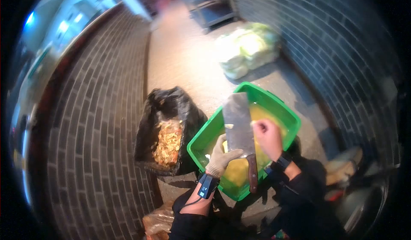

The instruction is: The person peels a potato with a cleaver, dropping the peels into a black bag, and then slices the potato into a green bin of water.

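A broad cleaver (238, 122) is tilted over a green tub (195, 147), its blade pointing away from me and its brown wooden handle towards me. My left hand (221, 158), in a pale glove, grips the blade near the handle, thumb across the metal. A small pale scrap sticks to the blade. Bare and curled, my right hand (269, 138) is just right of the blade with its fingertips pinched together; whatever they hold is too small to make out. Cloudy yellowish liquid (236, 173) lies in the tub beneath both hands.
Left of the tub stands a bin lined with a black bag (147, 131), holding food scraps (168, 142). A bundle of cabbages (248, 49) sits on the floor ahead. Brick walls (100, 99) run along both sides, and a metal rack (209, 9) stands farther off.
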Action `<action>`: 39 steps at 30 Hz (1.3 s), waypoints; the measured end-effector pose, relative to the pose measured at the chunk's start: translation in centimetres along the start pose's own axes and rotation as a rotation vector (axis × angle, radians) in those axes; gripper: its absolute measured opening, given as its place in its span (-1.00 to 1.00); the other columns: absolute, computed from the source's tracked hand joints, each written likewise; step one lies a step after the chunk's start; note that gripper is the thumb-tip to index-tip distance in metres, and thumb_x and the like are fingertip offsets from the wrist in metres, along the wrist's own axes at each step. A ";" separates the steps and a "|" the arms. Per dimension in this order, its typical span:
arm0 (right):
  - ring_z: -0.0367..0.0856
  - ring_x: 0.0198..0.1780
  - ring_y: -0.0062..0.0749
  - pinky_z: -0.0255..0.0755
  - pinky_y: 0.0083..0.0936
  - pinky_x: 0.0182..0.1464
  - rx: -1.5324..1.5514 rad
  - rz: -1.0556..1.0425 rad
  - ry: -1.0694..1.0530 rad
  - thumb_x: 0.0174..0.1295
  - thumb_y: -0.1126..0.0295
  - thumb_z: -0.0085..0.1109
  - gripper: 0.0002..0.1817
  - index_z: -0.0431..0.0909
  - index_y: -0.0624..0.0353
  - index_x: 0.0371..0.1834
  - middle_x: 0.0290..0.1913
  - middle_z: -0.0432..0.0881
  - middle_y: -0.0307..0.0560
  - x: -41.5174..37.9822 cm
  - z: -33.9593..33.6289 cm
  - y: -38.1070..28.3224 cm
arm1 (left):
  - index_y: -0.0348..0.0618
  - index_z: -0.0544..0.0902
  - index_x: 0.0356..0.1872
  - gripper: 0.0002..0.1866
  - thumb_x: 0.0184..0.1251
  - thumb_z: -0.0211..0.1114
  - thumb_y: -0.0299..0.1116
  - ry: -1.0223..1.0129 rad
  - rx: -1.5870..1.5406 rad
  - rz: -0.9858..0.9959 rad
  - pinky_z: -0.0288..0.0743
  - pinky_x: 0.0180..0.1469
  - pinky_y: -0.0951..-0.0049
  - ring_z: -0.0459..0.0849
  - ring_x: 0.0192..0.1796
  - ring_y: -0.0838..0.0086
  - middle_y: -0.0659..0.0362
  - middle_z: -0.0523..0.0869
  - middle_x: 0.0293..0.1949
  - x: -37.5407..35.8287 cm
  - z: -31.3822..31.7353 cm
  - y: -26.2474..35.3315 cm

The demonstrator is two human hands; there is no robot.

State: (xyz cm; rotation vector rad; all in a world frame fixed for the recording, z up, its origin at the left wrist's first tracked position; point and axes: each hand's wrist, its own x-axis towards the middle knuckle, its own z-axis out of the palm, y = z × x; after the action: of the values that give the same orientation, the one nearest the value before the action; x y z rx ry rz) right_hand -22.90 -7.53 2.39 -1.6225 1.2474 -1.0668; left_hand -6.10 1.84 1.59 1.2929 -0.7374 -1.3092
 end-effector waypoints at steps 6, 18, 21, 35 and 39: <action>0.49 -0.31 -0.54 0.44 -0.58 -0.22 0.257 -0.558 0.628 0.40 0.53 0.07 -0.86 0.56 0.27 -0.05 -0.29 0.59 -0.13 1.1 -10.2 -8.8 | -0.30 0.37 0.26 -0.18 -0.08 0.60 -0.37 0.035 -0.009 0.070 0.64 -0.12 0.44 0.68 -0.07 0.44 0.03 0.62 -0.01 0.7 -0.4 -0.8; 0.61 -0.32 -0.41 0.53 -0.51 -0.15 -0.154 -0.440 -0.393 0.15 0.52 0.27 -0.75 0.62 0.26 -0.07 -0.25 0.62 -0.03 -2.0 3.1 -11.7 | -0.25 0.43 0.20 -0.26 -0.03 0.58 -0.29 -0.004 -0.024 0.148 0.59 -0.06 0.43 0.65 -0.07 0.49 0.06 0.66 -0.06 0.1 -0.3 0.0; 0.57 -0.35 -0.47 0.50 -0.55 -0.22 -0.246 -0.392 -0.167 0.15 0.52 0.30 -0.78 0.64 0.22 -0.12 -0.31 0.58 -0.12 1.1 1.3 -8.2 | -0.27 0.45 0.18 -0.24 -0.09 0.60 -0.26 0.105 0.276 0.070 0.56 -0.03 0.40 0.66 -0.06 0.43 0.01 0.66 -0.06 -0.4 -0.7 1.3; 0.50 -0.54 -0.43 0.39 -0.46 -0.43 -0.366 -0.346 -0.245 0.14 0.42 0.34 -0.81 0.61 0.21 -0.20 -0.54 0.53 -0.16 1.3 1.6 -4.0 | -0.23 0.49 0.10 -0.29 -0.16 0.58 -0.28 0.104 0.248 0.092 0.43 0.18 0.38 0.58 0.09 0.38 0.03 0.62 0.00 0.0 1.5 0.1; 0.61 -0.48 -0.19 0.44 -0.30 -0.39 -0.396 -0.245 -0.310 0.14 0.38 0.30 -0.89 0.59 0.13 -0.33 -0.53 0.60 -0.09 1.5 1.1 -4.4 | -0.20 0.50 0.07 -0.31 -0.16 0.58 -0.26 0.063 0.230 0.082 0.43 0.18 0.40 0.58 0.06 0.38 0.06 0.62 -0.03 -0.1 2.0 0.3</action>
State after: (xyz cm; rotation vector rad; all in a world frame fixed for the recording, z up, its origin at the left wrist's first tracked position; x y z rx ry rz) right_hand -20.35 -8.08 6.38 -2.1932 1.1166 -0.6952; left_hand -7.90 1.35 2.30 1.4640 -0.9068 -1.1370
